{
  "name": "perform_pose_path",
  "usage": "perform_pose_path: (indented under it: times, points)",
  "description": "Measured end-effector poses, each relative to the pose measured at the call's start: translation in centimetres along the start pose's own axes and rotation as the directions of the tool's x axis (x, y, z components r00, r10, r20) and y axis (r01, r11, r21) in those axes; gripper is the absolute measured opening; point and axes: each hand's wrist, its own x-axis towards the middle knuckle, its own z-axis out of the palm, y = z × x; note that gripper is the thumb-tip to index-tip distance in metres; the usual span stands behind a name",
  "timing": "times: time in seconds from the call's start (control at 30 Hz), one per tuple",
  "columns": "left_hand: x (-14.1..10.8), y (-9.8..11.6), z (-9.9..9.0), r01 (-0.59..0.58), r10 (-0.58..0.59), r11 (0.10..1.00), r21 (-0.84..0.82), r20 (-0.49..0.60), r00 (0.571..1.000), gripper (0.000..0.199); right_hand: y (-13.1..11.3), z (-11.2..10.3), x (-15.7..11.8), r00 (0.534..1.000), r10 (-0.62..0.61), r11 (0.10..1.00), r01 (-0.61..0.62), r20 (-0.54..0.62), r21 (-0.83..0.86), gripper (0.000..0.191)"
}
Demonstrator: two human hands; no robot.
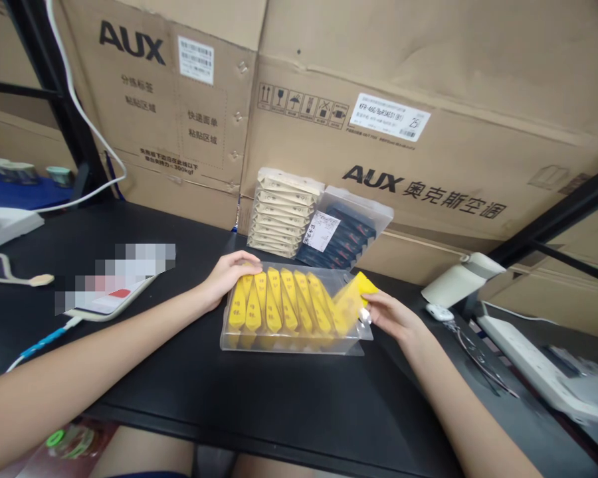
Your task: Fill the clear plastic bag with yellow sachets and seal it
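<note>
A clear plastic bag [294,342] lies on the black table, filled with a row of yellow packets [288,305]. My left hand [233,275] grips the bag's upper left corner, fingers bent over its edge. At the bag's right end, my right hand [391,315] pinches a tilted yellow packet [361,292], which is partly inside the bag and partly out of it. Behind the bag stand a clear pack of cream packets [283,212] and a clear pack of dark blue packets [341,232] with a white label.
Large cardboard boxes [299,153] stand along the back. A phone [117,285] with a cable lies at left. At right are a cream bottle [463,279], a small white fob [439,312] and a white power strip [538,365]. The table's front edge [229,451] runs near my lap.
</note>
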Motion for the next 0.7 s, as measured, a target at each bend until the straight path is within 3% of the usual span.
perform_pose_path:
  times: [0.2,0.37,0.53,0.7]
  points:
    - [0.1,0.1,0.0,-0.008,0.008,1.000,-0.003,-0.057,0.998,0.028,0.9,-0.2,0.8,0.985,-0.145,0.989,0.141,-0.088,-0.045,0.021]
    - [0.1,0.0,0.1,-0.002,0.003,1.000,0.016,-0.085,0.996,0.029,1.1,1.0,-0.2,0.982,-0.178,0.968,0.163,-0.063,-0.191,0.023]
    - [0.0,0.2,0.1,-0.002,0.003,1.000,0.015,-0.083,0.997,0.029,0.7,1.8,-1.1,0.994,-0.078,0.911,0.102,0.077,-0.401,0.024]
    - [-0.1,0.3,0.1,-0.032,0.038,0.995,0.099,-0.056,0.998,0.028,0.0,1.8,-1.8,0.963,-0.044,0.878,0.164,0.265,-0.449,0.033]
